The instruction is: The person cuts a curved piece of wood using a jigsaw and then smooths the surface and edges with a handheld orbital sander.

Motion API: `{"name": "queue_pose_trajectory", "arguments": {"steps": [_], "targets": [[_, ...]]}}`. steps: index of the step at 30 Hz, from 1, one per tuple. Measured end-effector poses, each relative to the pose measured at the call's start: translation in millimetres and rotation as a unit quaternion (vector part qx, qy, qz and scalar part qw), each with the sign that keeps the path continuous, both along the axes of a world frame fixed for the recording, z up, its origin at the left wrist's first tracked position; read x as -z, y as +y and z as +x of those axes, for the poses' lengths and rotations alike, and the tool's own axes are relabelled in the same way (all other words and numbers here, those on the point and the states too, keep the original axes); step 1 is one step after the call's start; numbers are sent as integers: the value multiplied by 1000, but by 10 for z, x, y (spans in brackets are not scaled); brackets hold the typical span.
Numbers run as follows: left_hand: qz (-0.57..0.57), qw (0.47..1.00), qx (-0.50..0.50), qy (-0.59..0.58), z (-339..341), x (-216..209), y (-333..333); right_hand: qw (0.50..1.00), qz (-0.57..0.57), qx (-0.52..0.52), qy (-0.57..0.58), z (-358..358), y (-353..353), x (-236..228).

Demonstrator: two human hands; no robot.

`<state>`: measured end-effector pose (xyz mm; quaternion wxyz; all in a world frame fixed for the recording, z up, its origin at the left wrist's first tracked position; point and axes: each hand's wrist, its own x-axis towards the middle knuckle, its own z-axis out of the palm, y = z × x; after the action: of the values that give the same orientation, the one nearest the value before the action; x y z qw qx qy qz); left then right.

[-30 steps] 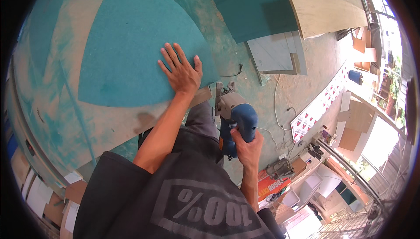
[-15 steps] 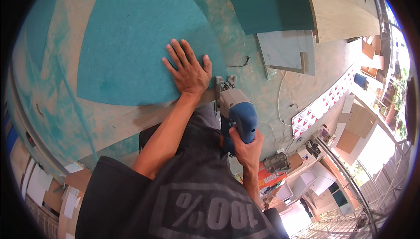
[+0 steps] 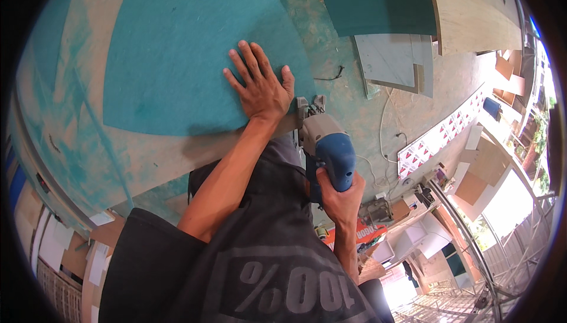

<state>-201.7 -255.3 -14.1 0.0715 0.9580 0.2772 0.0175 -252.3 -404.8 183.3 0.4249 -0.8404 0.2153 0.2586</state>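
A large teal board (image 3: pixel 177 45) with a curved right side lies flat in front of me. My left hand (image 3: pixel 263 95) rests palm down on its near right part, fingers spread and pointing away. At the board's near right edge sits a jigsaw (image 3: pixel 334 151) with a blue and grey body, its metal shoe against the edge. My right hand (image 3: pixel 342 196) is wrapped round the jigsaw's handle, thumb on the near side. The blade and the exact line of contact are hidden by the tool's front.
Under the board is a worn, teal-smeared work surface (image 3: pixel 77 145). A darker teal sheet (image 3: pixel 366 4) and a pale plywood panel (image 3: pixel 472 18) stand at the far right. Cables (image 3: pixel 383 128) trail over the floor on the right, near a long patterned strip (image 3: pixel 440 134).
The whole view has shifted slightly. Both hands and the jigsaw appear a little higher and further right, along with the surroundings. Neither hand's hold has altered.
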Motion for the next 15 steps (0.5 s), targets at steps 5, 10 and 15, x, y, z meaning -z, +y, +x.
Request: {"name": "queue_pose_trajectory", "arguments": {"steps": [5,10,15], "targets": [[4,1000,0,-12,-5,21,5,998,-47,-27,-10,-25,8,2],[-2,1000,3,-16,-11,34,17,999,-44,10,-22,-38,-4,20],[-1,1000,2,-14,-16,37,16,999,-41,-8,8,-12,-25,6]]}}
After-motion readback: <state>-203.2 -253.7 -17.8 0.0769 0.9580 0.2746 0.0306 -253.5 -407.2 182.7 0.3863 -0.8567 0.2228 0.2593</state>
